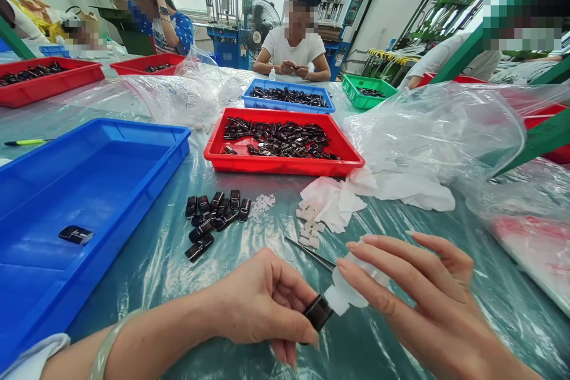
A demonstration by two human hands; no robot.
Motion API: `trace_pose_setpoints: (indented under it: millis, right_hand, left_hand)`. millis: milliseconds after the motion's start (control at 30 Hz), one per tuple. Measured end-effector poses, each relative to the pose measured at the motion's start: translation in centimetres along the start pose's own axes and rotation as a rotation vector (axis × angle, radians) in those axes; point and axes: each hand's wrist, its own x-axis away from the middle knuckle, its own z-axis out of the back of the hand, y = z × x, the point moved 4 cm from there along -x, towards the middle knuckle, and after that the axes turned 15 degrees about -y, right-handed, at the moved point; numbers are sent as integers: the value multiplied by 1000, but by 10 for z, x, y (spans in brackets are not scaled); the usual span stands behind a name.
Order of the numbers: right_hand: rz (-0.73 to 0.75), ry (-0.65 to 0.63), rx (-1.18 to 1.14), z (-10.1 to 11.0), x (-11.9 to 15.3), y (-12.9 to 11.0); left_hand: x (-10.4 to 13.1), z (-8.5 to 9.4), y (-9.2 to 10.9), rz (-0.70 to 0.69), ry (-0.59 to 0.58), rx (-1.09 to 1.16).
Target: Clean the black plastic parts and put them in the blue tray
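Observation:
My left hand (267, 303) is closed, with a small glossy black plastic piece (318, 312) pinched between thumb and fingers. My right hand (414, 291) has its long fingers against a translucent white squeeze bottle (354, 279), tipped so that its nozzle end meets or nearly meets the black piece. The right thumb is hidden. Just behind the bottle lie metal tweezers (312, 254) on the plastic-covered table. Farther up sit a loose group of black pieces (218, 214), a scatter of tiny white bits (262, 205) and several pale flat pads (310, 228).
A deep blue tray (164, 130) at the left holds one black piece (76, 234). Ahead stands a red tray (285, 164) full of black pieces, with a smaller blue tray (289, 108) behind it. Crumpled tissue (333, 202) and clear plastic bags (436, 124) lie right. A co-worker (291, 47) sits opposite.

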Motion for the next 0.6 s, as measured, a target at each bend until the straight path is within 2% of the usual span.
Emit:
trace_pose_setpoints:
  millis: [167,333,600]
  right_hand:
    - [10,-28,-8,-2,-1,0]
    - [-6,56,-65,-3,-3,0]
    - [-41,57,-111,-8,-6,1]
  left_hand:
    - [-1,0,-1,-10,-6,-2]
    - [-1,0,0,-12,-13,-3]
    - [-1,0,1,-17,-13,6]
